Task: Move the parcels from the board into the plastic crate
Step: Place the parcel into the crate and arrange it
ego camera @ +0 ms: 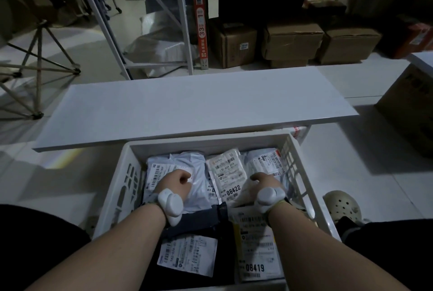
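From the head view, both your hands reach into the white plastic crate [302, 168]: your left hand [178, 181] curls onto a grey parcel [196, 187], your right hand [266, 180] grips a labelled parcel [230, 173]. The white board [187, 107] lies just behind the crate.

The crate [302, 173] sits on the floor right in front of the person, the board [187, 107] lying just behind its far rim. Parcels [225, 173] fill the crate edge to edge, and both hands are down among them: left hand [178, 182] on the left-side parcels, right hand [264, 182] on the right. Beyond the board stands shelving [187, 21], boxes [293, 39] on the floor beneath it.
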Demonstrator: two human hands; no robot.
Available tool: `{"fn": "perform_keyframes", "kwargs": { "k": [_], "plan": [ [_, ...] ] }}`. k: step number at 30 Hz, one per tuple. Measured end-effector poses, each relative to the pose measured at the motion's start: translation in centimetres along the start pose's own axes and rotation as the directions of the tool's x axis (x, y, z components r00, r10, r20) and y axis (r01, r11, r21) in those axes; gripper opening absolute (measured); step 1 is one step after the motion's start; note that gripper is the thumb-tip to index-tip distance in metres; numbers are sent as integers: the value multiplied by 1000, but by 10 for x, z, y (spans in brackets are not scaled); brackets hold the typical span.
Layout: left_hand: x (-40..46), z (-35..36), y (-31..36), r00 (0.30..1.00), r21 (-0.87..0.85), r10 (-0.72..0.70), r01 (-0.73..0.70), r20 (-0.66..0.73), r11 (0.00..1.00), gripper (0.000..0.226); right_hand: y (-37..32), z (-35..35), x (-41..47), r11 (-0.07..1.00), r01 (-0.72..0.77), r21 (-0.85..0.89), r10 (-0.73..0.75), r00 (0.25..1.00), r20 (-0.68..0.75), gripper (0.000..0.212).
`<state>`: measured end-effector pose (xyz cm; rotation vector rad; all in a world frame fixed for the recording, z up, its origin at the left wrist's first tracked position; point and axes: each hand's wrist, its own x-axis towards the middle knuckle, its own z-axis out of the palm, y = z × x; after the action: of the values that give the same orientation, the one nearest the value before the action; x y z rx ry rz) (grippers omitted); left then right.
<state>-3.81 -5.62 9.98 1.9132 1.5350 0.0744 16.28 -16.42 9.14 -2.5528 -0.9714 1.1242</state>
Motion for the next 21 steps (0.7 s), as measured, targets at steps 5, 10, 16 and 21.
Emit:
{"fn": "perform_keyframes", "kwargs": {
  "k": [5, 10, 16, 21],
  "plan": [
    [8, -3, -12, 996, 173, 82, -85, 27, 981, 38, -8, 7, 5, 996, 14, 86, 1, 985, -172, 48],
    [13, 5, -17, 973, 421, 87, -171, 212, 891, 57, -22, 21, 10, 994, 110, -30, -113, 981, -156, 42],
    [21, 3, -20, 939, 415, 62, -208, 337, 886, 65, -41, 26, 18, 985, 95, -145, -80, 991, 108, 54],
    [25, 0, -19, 910, 439, 66, -259, 409, 860, 69, -48, 27, 18, 959, 87, -270, -31, 979, 203, 53]
  ]
}}
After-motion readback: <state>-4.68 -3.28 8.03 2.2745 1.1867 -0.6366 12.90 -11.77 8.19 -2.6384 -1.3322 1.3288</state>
